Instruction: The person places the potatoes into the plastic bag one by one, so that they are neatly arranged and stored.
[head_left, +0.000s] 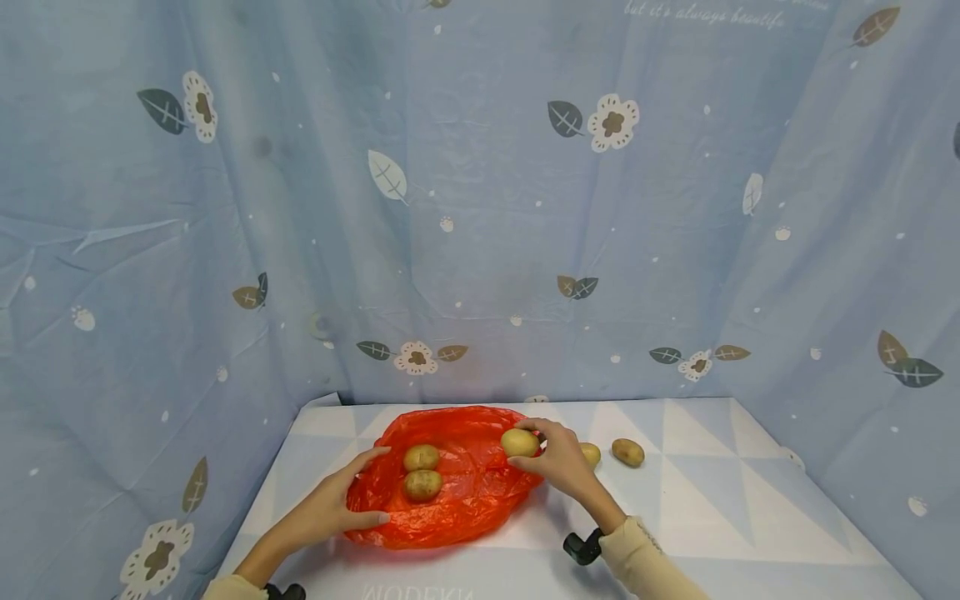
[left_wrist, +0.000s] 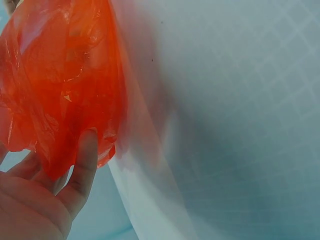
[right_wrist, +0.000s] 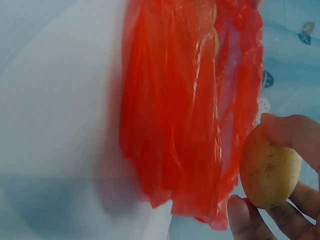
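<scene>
A red plastic bag lies spread with its mouth up, and two potatoes sit inside it toward the left. My left hand is at the bag's left end, thumb and fingers spread wide apart and touching the plastic. In the left wrist view the thumb rests along the bag's outer side. My right hand pinches a potato between thumb and fingertips over the bag's right rim. The right wrist view shows this potato beside the red plastic, with fingers on both sides of it.
Right of the bag, one potato lies on the white and pale blue table. Another potato is partly hidden behind my right hand. A blue patterned curtain surrounds the table's back and sides.
</scene>
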